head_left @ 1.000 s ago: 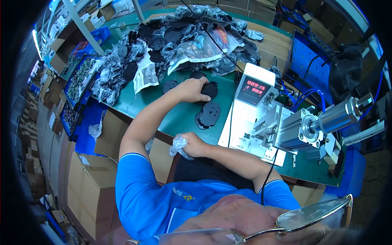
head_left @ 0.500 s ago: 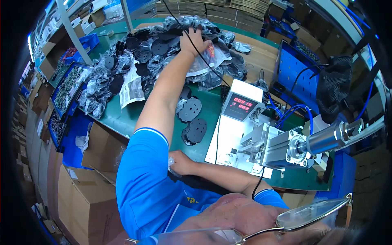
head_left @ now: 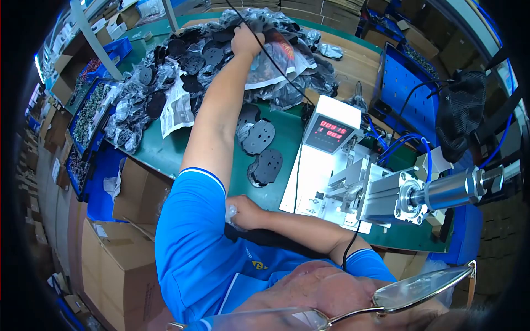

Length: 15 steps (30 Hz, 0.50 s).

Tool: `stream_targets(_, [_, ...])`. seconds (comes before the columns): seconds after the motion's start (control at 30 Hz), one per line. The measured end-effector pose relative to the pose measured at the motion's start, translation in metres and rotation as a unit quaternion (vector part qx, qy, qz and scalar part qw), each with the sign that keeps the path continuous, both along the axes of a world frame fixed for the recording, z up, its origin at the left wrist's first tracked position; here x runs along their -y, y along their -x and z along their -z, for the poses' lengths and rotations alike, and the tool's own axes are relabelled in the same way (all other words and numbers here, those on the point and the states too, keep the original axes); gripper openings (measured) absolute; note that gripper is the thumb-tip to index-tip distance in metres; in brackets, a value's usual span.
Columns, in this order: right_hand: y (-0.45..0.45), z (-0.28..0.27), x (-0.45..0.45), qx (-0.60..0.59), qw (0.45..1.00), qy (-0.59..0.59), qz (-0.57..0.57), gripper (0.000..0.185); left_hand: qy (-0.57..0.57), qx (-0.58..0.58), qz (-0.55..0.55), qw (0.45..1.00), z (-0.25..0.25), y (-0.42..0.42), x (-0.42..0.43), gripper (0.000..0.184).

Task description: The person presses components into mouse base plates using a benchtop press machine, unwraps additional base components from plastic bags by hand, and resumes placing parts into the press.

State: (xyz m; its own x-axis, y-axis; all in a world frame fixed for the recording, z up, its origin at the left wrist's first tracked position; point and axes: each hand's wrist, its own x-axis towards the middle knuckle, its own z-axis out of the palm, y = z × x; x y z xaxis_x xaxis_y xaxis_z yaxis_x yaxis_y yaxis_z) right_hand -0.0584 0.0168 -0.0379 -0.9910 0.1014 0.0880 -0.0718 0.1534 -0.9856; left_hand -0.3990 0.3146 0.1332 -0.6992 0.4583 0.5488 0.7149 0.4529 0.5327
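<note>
My left hand (head_left: 247,42) reaches far forward into the heap of dark parts and crumpled plastic (head_left: 212,55). Its fingers are bent together at the heap, and what they grip is hidden. Close to the table's front edge, my right hand (head_left: 246,213) is closed around crumpled clear plastic (head_left: 232,213). Between the hands, flat black parts with small holes lie on the green table (head_left: 229,185): one (head_left: 258,137) in the middle, another (head_left: 267,165) nearer me, and one (head_left: 248,114) farther off, partly behind my left arm.
On the right stand a box with a red digital display (head_left: 332,128) and a metal press (head_left: 406,196). A black cable (head_left: 281,71) crosses above the heap. Blue bins of small parts (head_left: 91,118) are at the left, above cardboard boxes (head_left: 124,270). A blue tray (head_left: 406,80) sits at the back right.
My left hand has gone from the black parts on the table to the heap, then shifted slightly left there, its fingers drawing together. My right hand still holds the plastic.
</note>
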Motion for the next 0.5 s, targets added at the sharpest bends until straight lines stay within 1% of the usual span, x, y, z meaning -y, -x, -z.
stream_targets(0.03, [0.0, 0.0, 0.0, 0.021, 1.0, 0.017, -0.009, 0.031, -0.044, 0.025, -0.002, 0.999, -0.002, 0.003, 0.005, 0.065])
stream_targets(0.07, [0.001, 0.0, 0.0, 0.015, 1.0, 0.019, -0.01, 0.029, -0.078, 0.041, 0.007, 0.996, -0.004, 0.006, 0.012, 0.074])
stream_targets(0.1, [0.002, 0.001, 0.0, 0.01, 1.0, 0.025, -0.012, 0.029, -0.072, 0.036, 0.006, 0.997, -0.003, 0.012, 0.017, 0.074])
stream_targets(0.17, [0.003, 0.003, 0.001, -0.019, 1.0, 0.021, -0.008, 0.025, -0.163, 0.109, 0.1, 0.975, 0.0, 0.023, 0.032, 0.084])
stream_targets(0.2, [0.003, 0.004, 0.003, -0.03, 0.999, 0.02, 0.007, 0.02, -0.169, 0.154, 0.116, 0.967, -0.015, -0.003, 0.062, 0.076])
stream_targets(0.23, [0.004, 0.003, 0.003, -0.028, 0.999, 0.028, 0.002, 0.02, -0.163, 0.156, 0.11, 0.968, -0.014, -0.009, 0.081, 0.076])
stream_targets(0.3, [0.005, 0.003, 0.001, -0.025, 0.999, 0.043, 0.016, 0.017, -0.237, 0.281, 0.247, 0.897, 0.007, -0.011, 0.124, 0.067])
stream_targets(0.37, [0.007, 0.01, 0.0, -0.036, 0.997, 0.047, 0.041, 0.018, -0.257, 0.367, 0.305, 0.841, 0.024, -0.042, 0.192, 0.061])
stream_targets(0.43, [0.007, 0.004, -0.002, -0.032, 0.995, 0.073, 0.051, 0.022, -0.248, 0.421, 0.296, 0.821, 0.052, -0.076, 0.254, 0.058])
stream_targets(0.47, [0.006, 0.001, -0.004, -0.034, 0.995, 0.071, 0.055, 0.024, -0.242, 0.474, 0.286, 0.797, 0.064, -0.099, 0.282, 0.055])
stream_targets(0.5, [0.005, -0.003, -0.003, -0.043, 0.995, 0.069, 0.063, 0.022, -0.25, 0.528, 0.268, 0.766, 0.085, -0.112, 0.304, 0.054])
